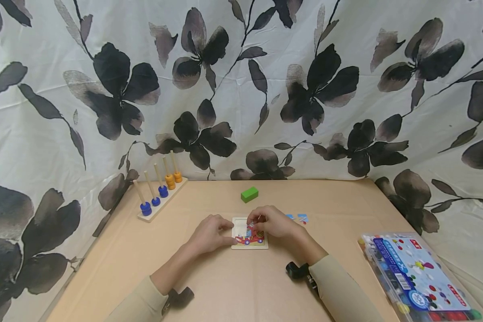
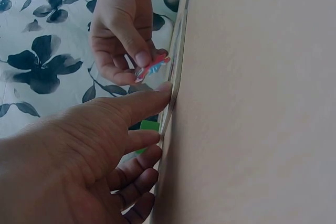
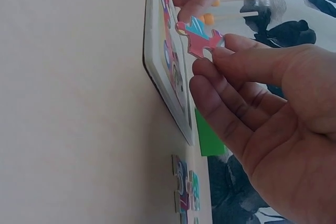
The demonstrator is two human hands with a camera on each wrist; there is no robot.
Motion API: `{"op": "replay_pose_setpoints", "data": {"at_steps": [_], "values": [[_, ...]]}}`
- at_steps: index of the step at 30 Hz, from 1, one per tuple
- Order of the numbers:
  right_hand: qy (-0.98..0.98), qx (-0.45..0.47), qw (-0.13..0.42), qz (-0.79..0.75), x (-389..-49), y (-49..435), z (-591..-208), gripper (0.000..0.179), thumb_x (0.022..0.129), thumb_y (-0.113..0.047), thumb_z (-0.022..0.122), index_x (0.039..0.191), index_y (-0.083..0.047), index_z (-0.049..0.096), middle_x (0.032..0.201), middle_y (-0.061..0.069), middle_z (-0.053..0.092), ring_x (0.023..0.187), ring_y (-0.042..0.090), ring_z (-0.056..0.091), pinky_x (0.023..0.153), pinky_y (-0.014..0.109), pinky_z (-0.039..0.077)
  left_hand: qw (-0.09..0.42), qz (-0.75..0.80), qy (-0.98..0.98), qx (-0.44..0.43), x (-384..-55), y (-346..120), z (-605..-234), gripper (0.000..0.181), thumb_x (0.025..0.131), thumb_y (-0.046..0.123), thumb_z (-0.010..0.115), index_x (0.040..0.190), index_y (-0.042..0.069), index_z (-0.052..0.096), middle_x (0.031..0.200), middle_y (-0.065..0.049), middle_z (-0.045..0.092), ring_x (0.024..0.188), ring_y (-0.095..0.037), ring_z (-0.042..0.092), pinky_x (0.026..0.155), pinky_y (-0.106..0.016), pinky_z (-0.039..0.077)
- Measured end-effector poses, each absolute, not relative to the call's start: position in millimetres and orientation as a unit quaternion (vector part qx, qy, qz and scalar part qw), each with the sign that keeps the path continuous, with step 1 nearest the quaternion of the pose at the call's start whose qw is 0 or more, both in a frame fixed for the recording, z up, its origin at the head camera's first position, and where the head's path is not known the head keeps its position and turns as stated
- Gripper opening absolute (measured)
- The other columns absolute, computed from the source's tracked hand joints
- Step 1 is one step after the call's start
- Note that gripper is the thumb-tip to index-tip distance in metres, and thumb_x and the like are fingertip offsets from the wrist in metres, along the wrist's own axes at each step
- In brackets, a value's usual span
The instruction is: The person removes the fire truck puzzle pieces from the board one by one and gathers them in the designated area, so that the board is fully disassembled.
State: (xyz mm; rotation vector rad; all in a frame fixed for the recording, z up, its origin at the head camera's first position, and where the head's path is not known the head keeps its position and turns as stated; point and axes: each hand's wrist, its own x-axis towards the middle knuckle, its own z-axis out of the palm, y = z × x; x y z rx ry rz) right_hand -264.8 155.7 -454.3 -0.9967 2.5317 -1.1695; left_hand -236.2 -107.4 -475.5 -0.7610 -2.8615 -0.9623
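A small jigsaw tray with a white border lies on the table, partly filled with a red vehicle picture. My right hand pinches a red and blue puzzle piece between thumb and fingertips, just above the tray. In the left wrist view the same piece is tilted, apart from the tray. My left hand rests at the tray's left edge, its thumb and index finger touching the border, not wrapped round it. Loose puzzle pieces lie right of the tray, partly behind the right hand.
A green block sits behind the tray. At the back left stands a wooden peg board with blue and orange rings. A clear plastic case with a printed cover lies at the right edge. Floral cloth hangs behind the table.
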Motion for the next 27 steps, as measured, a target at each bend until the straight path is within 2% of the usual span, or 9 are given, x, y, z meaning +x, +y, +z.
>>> {"op": "replay_pose_setpoints", "data": {"at_steps": [8,11,14,18,20,27], "values": [[0.847,-0.324,0.099,-0.411,-263.9,162.7,-450.2,0.012,0.094,-0.003,0.073,0.102,-0.012,0.077,0.098,0.006,0.072,0.085,0.014,0.061,0.074,0.025,0.051,0.009,-0.311,-0.920,-0.239,-235.6,-107.1,-474.6,0.047,0.076,0.039,0.093,0.112,0.011,0.081,0.105,-0.002,0.075,0.100,-0.019,0.061,0.089,-0.041,0.050],[0.852,-0.314,0.100,-0.407,-264.1,166.3,-448.3,0.013,0.094,-0.004,0.074,0.102,-0.013,0.077,0.098,0.004,0.073,0.086,0.014,0.062,0.074,0.025,0.052,0.010,-0.311,-0.920,-0.239,-235.8,-106.9,-474.7,0.047,0.076,0.039,0.093,0.112,0.011,0.081,0.105,-0.001,0.075,0.100,-0.019,0.062,0.089,-0.041,0.050],[0.855,-0.304,0.103,-0.406,-263.9,169.2,-446.0,0.014,0.094,-0.003,0.074,0.102,-0.014,0.078,0.099,0.002,0.073,0.088,0.014,0.063,0.071,0.026,0.053,0.013,-0.310,-0.920,-0.240,-236.1,-106.8,-475.0,0.047,0.075,0.039,0.093,0.112,0.011,0.081,0.105,-0.001,0.076,0.100,-0.018,0.062,0.089,-0.041,0.050],[0.852,-0.298,0.116,-0.415,-263.5,173.5,-442.4,0.013,0.094,-0.002,0.073,0.101,-0.011,0.078,0.097,0.006,0.072,0.084,0.017,0.063,0.062,0.028,0.054,0.013,-0.310,-0.920,-0.239,-236.0,-106.8,-475.2,0.047,0.075,0.038,0.093,0.112,0.011,0.081,0.105,-0.001,0.076,0.100,-0.018,0.062,0.090,-0.041,0.050],[0.851,-0.298,0.121,-0.416,-263.5,175.9,-440.1,0.012,0.094,-0.002,0.074,0.101,-0.011,0.078,0.095,0.007,0.071,0.082,0.018,0.062,0.061,0.028,0.053,0.012,-0.312,-0.920,-0.238,-235.8,-106.7,-474.8,0.047,0.075,0.038,0.093,0.112,0.011,0.081,0.106,-0.001,0.076,0.101,-0.019,0.063,0.091,-0.042,0.050],[0.861,-0.292,0.116,-0.399,-265.6,187.5,-434.3,0.015,0.094,-0.002,0.073,0.100,-0.015,0.079,0.098,0.003,0.074,0.089,0.019,0.064,0.073,0.031,0.054,0.007,-0.316,-0.920,-0.234,-235.0,-106.8,-473.8,0.048,0.075,0.037,0.093,0.114,0.011,0.080,0.107,-0.001,0.076,0.103,-0.020,0.062,0.092,-0.043,0.050]]}}
